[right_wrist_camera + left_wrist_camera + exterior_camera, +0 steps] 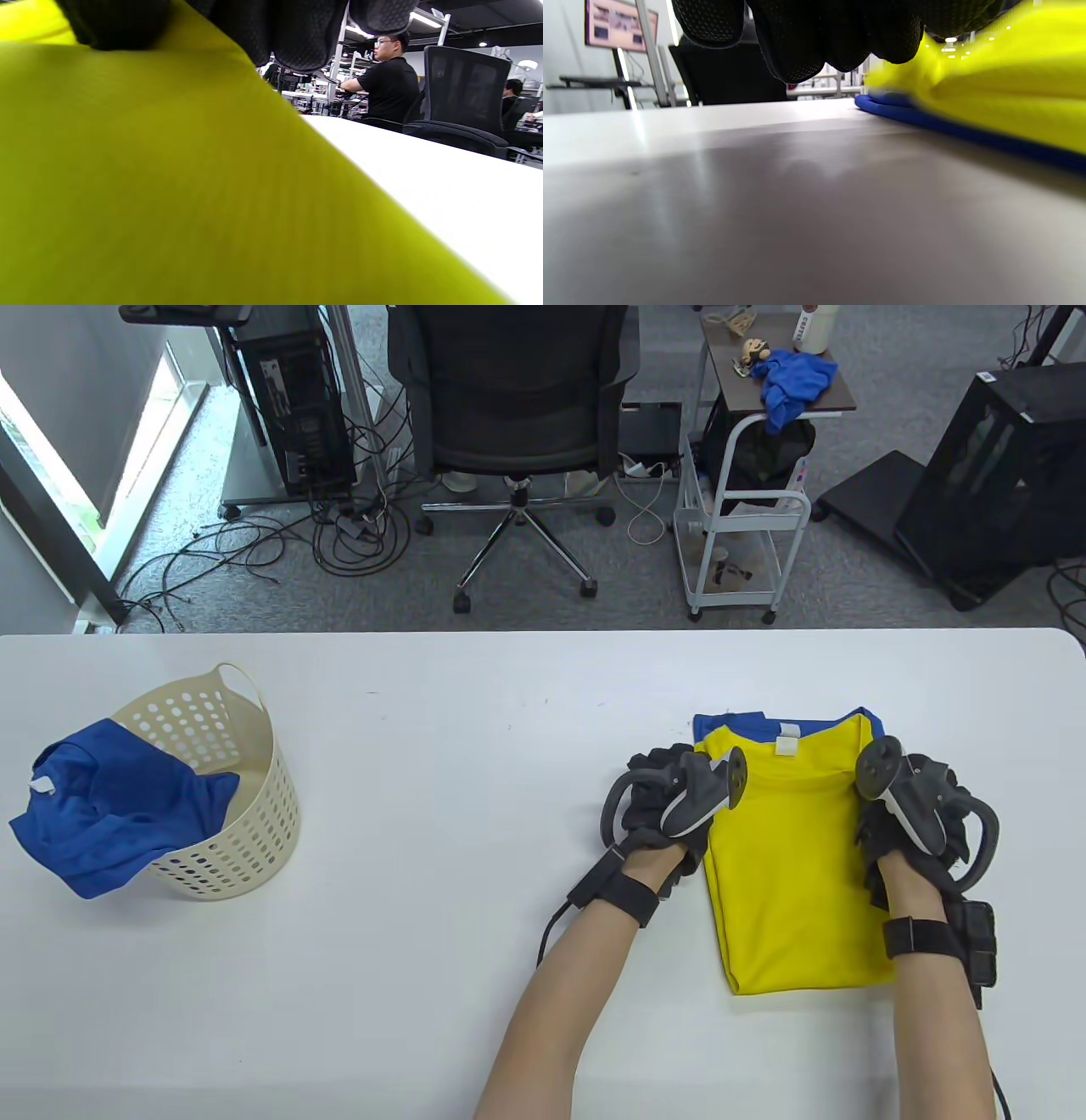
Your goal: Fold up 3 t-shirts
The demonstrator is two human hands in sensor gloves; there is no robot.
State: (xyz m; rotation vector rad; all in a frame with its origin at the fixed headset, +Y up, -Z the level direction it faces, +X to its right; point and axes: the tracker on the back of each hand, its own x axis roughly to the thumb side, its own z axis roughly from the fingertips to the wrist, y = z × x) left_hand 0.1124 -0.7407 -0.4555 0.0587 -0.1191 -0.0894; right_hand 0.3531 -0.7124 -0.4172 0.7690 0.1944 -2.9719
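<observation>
A folded yellow t-shirt (793,865) lies on top of a folded blue t-shirt (738,723) at the right of the white table; only the blue one's far edge shows. My left hand (670,810) grips the yellow shirt's left edge and my right hand (899,814) grips its right edge, both near the collar end. In the left wrist view my fingers (806,42) hang beside the raised yellow cloth (1009,84) over the blue edge (925,116). In the right wrist view my fingers (297,34) pinch the yellow cloth (148,169). A third, blue t-shirt (110,814) hangs unfolded over a basket.
A cream perforated laundry basket (254,823) stands at the table's left, tilted under the blue shirt. Bare white tabletop (467,780) lies between it and the shirts. Beyond the far edge stand an office chair (509,398) and a white cart (738,543).
</observation>
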